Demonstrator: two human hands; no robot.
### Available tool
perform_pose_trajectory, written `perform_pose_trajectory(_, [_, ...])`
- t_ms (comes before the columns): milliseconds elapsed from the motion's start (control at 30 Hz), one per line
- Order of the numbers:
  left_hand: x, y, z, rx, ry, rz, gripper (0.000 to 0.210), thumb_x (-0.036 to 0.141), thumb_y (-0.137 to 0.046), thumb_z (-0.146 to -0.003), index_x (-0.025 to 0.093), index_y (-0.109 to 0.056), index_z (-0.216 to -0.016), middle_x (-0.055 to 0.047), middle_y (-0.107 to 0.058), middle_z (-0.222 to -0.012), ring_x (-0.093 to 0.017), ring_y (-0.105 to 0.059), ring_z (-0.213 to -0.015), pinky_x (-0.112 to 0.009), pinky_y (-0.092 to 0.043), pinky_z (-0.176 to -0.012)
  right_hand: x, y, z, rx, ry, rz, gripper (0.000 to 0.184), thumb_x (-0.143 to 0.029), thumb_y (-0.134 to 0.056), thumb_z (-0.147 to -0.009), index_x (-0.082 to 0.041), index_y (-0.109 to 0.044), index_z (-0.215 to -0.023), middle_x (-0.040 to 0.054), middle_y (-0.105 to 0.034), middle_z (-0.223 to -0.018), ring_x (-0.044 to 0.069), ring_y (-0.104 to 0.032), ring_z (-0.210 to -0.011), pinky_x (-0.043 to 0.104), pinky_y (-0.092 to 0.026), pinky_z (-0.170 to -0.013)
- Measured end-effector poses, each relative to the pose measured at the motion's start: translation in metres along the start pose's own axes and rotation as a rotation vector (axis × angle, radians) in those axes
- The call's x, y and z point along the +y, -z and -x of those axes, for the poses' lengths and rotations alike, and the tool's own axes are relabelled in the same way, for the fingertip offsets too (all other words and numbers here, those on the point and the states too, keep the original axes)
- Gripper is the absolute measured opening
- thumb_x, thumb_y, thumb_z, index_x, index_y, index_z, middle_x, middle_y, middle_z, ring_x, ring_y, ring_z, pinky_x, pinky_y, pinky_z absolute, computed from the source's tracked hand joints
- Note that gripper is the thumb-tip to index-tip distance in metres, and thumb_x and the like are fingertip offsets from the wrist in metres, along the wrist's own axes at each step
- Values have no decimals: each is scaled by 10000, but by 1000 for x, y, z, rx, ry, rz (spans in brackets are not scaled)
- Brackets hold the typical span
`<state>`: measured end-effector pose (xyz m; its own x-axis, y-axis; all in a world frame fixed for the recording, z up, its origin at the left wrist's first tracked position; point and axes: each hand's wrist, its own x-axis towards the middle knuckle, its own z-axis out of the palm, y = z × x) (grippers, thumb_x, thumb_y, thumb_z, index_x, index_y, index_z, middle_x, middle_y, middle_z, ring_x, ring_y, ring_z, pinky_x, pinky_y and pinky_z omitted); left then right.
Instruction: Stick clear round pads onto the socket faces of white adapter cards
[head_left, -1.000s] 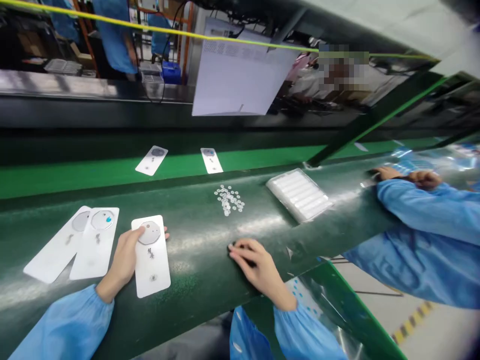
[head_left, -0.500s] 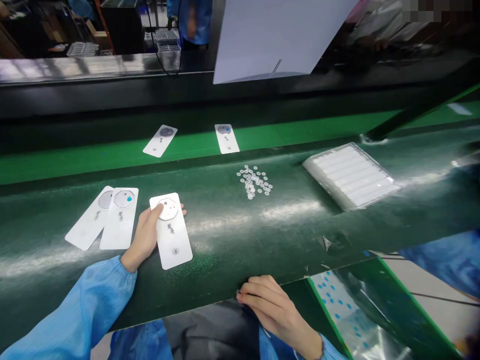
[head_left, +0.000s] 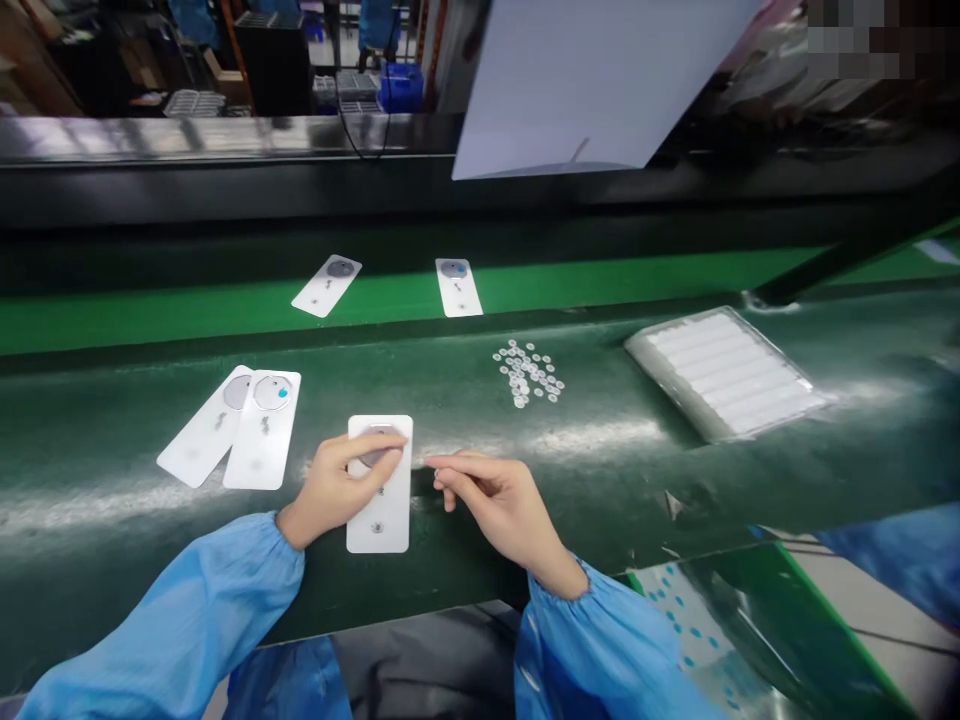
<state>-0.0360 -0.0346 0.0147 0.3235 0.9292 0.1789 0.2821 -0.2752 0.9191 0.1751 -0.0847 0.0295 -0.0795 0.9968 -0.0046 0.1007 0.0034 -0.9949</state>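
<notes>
A white phone-shaped panel (head_left: 394, 520) with a grey round window and dark characters lies on the dark green bench in front of me. My left hand (head_left: 349, 475) lies across its upper half, thumb and forefinger close together over the window, partly hiding it. Just right of the panel, my right hand (head_left: 499, 500) is closed in a pinch; a tiny item seems to be at the fingertips, too small to name. To the left are two similar panels, one (head_left: 262, 440) with a blue dot overlapping the other (head_left: 199, 440).
Small clear discs (head_left: 529, 372) are scattered beyond my right hand. A tray of white strips (head_left: 727, 375) stands at right. Two more panels, one (head_left: 328, 287) tilted and one (head_left: 459, 290) blue-dotted, lie on the bright green belt (head_left: 390, 290). A white board (head_left: 600, 90) hangs above.
My right hand has risen from the bench's front edge to beside the panel. The panel has been straightened and appears closer to me, and my left hand has shifted onto its face.
</notes>
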Motion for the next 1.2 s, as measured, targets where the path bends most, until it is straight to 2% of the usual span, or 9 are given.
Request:
perform_pose_trajectory(133, [-3, -3, 3, -52, -116, 55, 338, 410, -818, -794, 206, -810, -1065, -98, -800, -1013, -257, -753, -891, -332, -582, -818, -6, -6, -13, -87, -39, -74, 321, -429, -726, -886, -215, -624, -1103, -6, -700, -721, 129, -604, -548, 260, -533, -537])
perform_pose_trajectory(233, [-5, -5, 5, -129, -130, 143, 317, 434, -792, -822, 217, -816, -1052, -89, -805, -978, -247, -753, -842, -331, -584, -784, -6, -10, -15, -132, -133, -154, 407, -427, -798, -828, -249, -476, -1002, -26, -717, -696, 117, -581, -515, 237, -514, -509])
perform_pose_trajectory(300, [-5, -5, 6, -167, -115, 180, 265, 419, -752, -864, 223, -823, -1029, -79, -808, -942, -229, -743, -792, -318, -575, -743, -5, -11, -17, -137, -155, -157, 426, -429, -808, -820, -252, -441, -943, -17, -731, -711, 109, -574, -511, 230, -511, -507])
perform_pose_trajectory(400, [-4, -5, 6, -129, -70, 202, 210, 395, -761, -860, 230, -837, -964, -63, -808, -901, -210, -732, -756, -298, -565, -720, -6, -10, -19, -137, -149, -147, 392, -486, -777, -839, -237, -494, -947, -6, -716, -689, 119, -588, -527, 238, -527, -507])
perform_pose_trajectory(500, [-3, -6, 6, -68, -5, 217, 199, 391, -805, -814, 231, -841, -926, -55, -809, -881, -225, -746, -788, -303, -576, -749, -7, -8, -18, -169, -149, -81, 372, -547, -728, -861, -195, -619, -916, 15, -685, -661, 125, -585, -519, 246, -523, -478])
perform_pose_trajectory(633, [-4, -7, 6, -27, 19, 212, 190, 392, -841, -769, 227, -842, -864, -51, -808, -856, -234, -751, -788, -310, -582, -766, -9, -9, -15, -209, -161, 6, 372, -534, -720, -871, -163, -712, -846, 36, -684, -681, 106, -556, -479, 235, -475, -438])
perform_pose_trajectory(800, [-5, -7, 5, 12, -2, 155, 183, 386, -871, -734, 229, -838, -824, -42, -803, -805, -221, -740, -739, -311, -567, -759, -6, -12, -15, -218, -207, -47, 375, -531, -707, -886, -159, -700, -832, 10, -653, -651, 77, -511, -430, 208, -401, -408])
perform_pose_trajectory(1067, [-5, -7, 5, 50, 19, 120, 202, 421, -834, -773, 223, -828, -812, -39, -792, -769, -214, -724, -715, -323, -570, -767, -4, -19, -16, -155, -214, -48, 441, -602, -692, -864, -169, -662, -788, -6, -612, -628, 75, -482, -406, 204, -385, -373])
perform_pose_trajectory(1200, [-4, -7, 4, 79, 40, 149, 309, 437, -888, -693, 207, -815, -887, -63, -795, -906, -251, -731, -862, -350, -567, -856, -6, -22, -18, -83, -120, 69, 409, -572, -654, -904, -178, -653, -795, 1, -618, -626, 88, -487, -426, 209, -381, -380])
